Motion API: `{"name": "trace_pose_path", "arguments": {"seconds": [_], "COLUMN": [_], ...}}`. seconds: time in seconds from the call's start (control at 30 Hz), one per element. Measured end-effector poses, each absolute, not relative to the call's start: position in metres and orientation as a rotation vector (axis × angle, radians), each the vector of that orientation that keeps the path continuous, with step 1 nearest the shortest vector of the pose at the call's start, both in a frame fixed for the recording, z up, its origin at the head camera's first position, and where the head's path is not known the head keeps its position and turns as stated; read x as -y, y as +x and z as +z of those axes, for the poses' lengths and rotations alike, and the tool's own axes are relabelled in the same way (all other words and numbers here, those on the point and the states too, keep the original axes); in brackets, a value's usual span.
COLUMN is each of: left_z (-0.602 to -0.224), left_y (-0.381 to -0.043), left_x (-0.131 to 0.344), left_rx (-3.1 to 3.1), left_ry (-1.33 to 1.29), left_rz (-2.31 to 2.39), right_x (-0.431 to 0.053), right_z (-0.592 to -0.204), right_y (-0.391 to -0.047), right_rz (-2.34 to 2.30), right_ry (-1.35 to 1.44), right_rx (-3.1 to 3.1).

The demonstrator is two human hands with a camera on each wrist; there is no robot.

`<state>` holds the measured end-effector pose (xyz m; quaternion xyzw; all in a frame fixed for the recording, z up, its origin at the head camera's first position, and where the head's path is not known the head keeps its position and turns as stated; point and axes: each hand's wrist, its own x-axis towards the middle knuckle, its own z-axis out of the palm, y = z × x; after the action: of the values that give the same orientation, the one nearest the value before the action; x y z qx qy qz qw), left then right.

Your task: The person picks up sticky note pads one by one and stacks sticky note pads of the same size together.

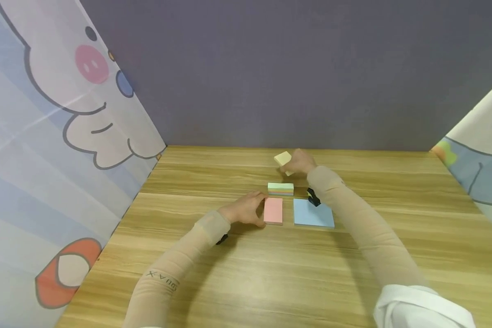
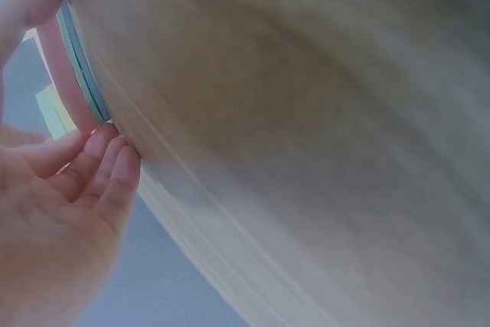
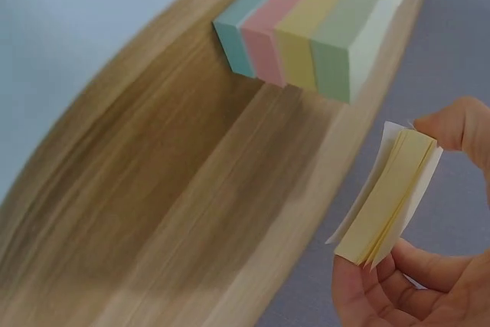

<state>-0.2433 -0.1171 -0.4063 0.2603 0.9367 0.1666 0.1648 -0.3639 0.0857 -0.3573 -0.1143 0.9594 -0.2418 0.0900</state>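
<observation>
My left hand [image 1: 244, 209] grips a pink sticky note pad [image 1: 274, 210] at its left side, on the wooden table. In the left wrist view the thumb is at one end of the pink pad [image 2: 61, 70] and the fingertips at the other; a teal layer shows along its edge. Farther back, my right hand [image 1: 301, 161] pinches a small pale yellow sticky note pad [image 1: 283, 158] between thumb and fingers. The right wrist view shows this yellow pad [image 3: 387, 197] held edge-on, with some sheets slightly apart.
A striped stack of sticky notes [image 1: 280, 189], in green, yellow, pink and blue, sits just behind the pink pad. A larger light blue pad [image 1: 313, 217] lies to the right, partly under the right wrist's black strap mount [image 1: 313, 197]. A grey wall [image 1: 295, 82] borders the table's back.
</observation>
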Motion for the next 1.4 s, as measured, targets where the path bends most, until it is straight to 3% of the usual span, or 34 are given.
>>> {"name": "trace_pose_path", "arguments": {"seconds": [1.4], "left_z": [-0.407], "left_y": [-0.245], "left_x": [0.118], "left_rx": [-2.647], "left_ry": [0.695], "left_rz": [0.49], "right_x": [-0.106], "right_z": [-0.32], "right_y": [-0.332], "right_rz": [-0.643], "right_ry": [-0.438], "right_rx": [-2.983]}}
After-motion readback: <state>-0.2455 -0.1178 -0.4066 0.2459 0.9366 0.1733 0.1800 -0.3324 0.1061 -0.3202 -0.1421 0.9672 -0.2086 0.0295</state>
